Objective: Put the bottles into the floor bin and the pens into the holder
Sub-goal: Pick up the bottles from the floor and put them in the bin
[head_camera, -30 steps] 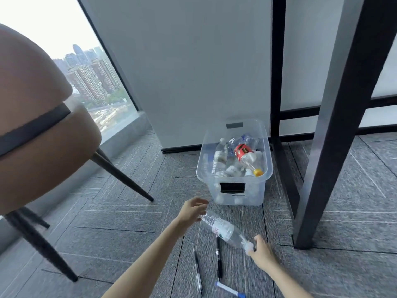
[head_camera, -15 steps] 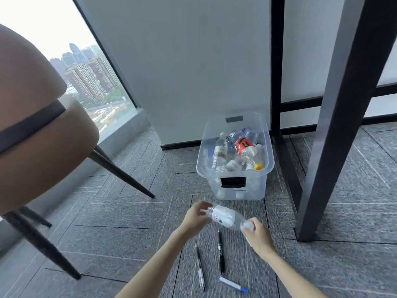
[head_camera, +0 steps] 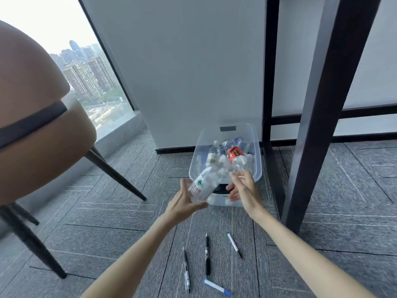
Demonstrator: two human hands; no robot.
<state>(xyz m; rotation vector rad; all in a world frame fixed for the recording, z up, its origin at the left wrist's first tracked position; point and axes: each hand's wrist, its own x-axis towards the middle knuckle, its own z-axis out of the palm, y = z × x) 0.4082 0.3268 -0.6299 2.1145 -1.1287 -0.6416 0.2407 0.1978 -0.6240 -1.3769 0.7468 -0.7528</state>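
A clear water bottle (head_camera: pixel 204 183) with a white and green label is tilted, neck toward the clear floor bin (head_camera: pixel 258 147). My left hand (head_camera: pixel 182 203) holds it from below at the base, just in front of the bin's near wall. My right hand (head_camera: pixel 242 190) is beside the bottle's neck, fingers apart and off the bottle. The bin holds several bottles, one with a red label (head_camera: pixel 234 154). Several pens lie on the carpet below my arms: two black pens (head_camera: pixel 206 255), a white pen (head_camera: pixel 234 245) and a white marker with a blue cap (head_camera: pixel 217 287). No holder is in view.
A brown chair (head_camera: pixel 32 134) with dark splayed legs stands at the left. A black table leg (head_camera: pixel 315 117) rises just right of the bin, with a second black frame post (head_camera: pixel 267 82) behind it. A grey wall and a window lie beyond.
Both hands carried the bottle up and forward to the bin's near edge. It swung neck-first toward the bin. My right hand came off the cap end.
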